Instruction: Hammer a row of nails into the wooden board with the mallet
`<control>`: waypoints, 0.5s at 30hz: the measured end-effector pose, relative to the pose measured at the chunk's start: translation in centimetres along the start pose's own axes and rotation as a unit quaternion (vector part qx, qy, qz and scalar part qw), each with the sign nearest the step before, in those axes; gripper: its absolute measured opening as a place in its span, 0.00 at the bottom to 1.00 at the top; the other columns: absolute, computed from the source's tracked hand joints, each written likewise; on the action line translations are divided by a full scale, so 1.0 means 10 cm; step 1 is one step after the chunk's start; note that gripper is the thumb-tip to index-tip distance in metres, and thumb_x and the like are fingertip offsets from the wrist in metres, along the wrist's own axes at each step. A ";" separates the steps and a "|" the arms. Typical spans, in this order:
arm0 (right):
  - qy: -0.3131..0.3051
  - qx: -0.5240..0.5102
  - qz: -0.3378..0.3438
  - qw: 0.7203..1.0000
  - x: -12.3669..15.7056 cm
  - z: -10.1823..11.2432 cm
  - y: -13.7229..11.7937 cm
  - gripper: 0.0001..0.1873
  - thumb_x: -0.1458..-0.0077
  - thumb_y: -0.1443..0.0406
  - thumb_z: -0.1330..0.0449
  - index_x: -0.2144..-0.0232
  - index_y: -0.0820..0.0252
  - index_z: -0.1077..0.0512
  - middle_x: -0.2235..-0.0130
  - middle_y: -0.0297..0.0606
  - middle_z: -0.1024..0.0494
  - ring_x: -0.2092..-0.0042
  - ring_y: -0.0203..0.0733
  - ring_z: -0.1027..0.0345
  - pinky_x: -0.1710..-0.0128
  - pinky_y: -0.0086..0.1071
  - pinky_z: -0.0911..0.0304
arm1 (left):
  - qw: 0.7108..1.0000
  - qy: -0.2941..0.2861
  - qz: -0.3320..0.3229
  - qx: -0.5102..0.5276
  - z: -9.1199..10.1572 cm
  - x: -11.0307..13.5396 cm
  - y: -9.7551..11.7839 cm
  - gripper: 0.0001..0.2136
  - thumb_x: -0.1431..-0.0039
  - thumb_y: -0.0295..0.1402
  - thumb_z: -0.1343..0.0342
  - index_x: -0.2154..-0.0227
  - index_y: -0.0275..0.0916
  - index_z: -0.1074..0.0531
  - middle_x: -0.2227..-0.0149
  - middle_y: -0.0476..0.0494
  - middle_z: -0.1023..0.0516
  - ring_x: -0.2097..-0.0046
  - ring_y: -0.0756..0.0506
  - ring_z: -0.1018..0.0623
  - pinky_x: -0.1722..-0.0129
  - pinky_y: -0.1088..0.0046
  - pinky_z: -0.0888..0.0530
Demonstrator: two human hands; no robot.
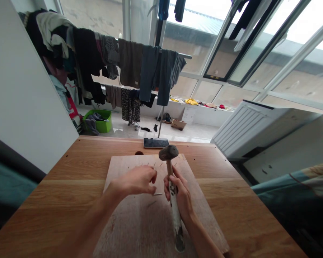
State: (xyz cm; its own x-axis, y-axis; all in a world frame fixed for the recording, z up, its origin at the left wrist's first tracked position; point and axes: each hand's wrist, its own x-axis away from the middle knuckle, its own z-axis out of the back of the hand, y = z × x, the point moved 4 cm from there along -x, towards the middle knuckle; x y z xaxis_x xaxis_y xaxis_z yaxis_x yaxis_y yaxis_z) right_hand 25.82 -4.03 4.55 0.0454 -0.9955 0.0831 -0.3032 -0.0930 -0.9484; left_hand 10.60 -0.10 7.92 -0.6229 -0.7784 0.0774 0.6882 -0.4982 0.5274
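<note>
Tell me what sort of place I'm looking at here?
Likely a home laundry balcony or sunroom used as a makeshift workbench: clothes on a drying rack, a green laundry basket, big windows.

Bare bench (70, 186) lies open along the left and right edges, beside the wooden board (140, 229). A row of nails (153, 164) blocks the board's far edge; a phone (156, 142) and a small dark disc (139, 153) occupy the bench's far edge.

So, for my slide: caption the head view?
Right hand raises a hammer; left hand pinches a nail over a board.
</note>
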 end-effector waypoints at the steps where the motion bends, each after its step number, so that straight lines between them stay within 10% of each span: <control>1: 0.000 0.001 0.002 1.000 0.00 0.00 0.00 0.34 0.44 0.58 0.42 0.36 0.61 0.38 0.76 0.27 0.32 0.84 0.30 0.42 0.88 0.22 0.47 | 1.000 -0.020 0.003 -0.015 -0.08 -0.01 0.07 0.04 0.54 0.31 0.37 0.73 0.40 0.25 0.68 0.45 0.22 0.67 0.44 0.25 0.70 0.72 0.34; 7: -0.008 0.007 0.008 1.000 0.02 -0.01 0.01 0.34 0.44 0.58 0.43 0.36 0.61 0.37 0.77 0.26 0.33 0.84 0.30 0.44 0.88 0.22 0.48 | 0.999 -0.046 -0.007 -0.023 -0.31 -0.07 0.26 0.07 0.58 0.21 0.39 0.81 0.40 0.29 0.77 0.46 0.25 0.74 0.44 0.26 0.75 0.69 0.38; 15: -0.001 -0.001 -0.012 1.000 0.02 -0.01 0.04 0.37 0.45 0.57 0.41 0.35 0.61 0.39 0.75 0.27 0.31 0.84 0.29 0.43 0.88 0.22 0.46 | 0.994 0.033 0.103 -0.029 0.17 0.10 -0.20 0.05 0.57 0.23 0.44 0.79 0.40 0.29 0.79 0.50 0.29 0.76 0.48 0.32 0.76 0.71 0.44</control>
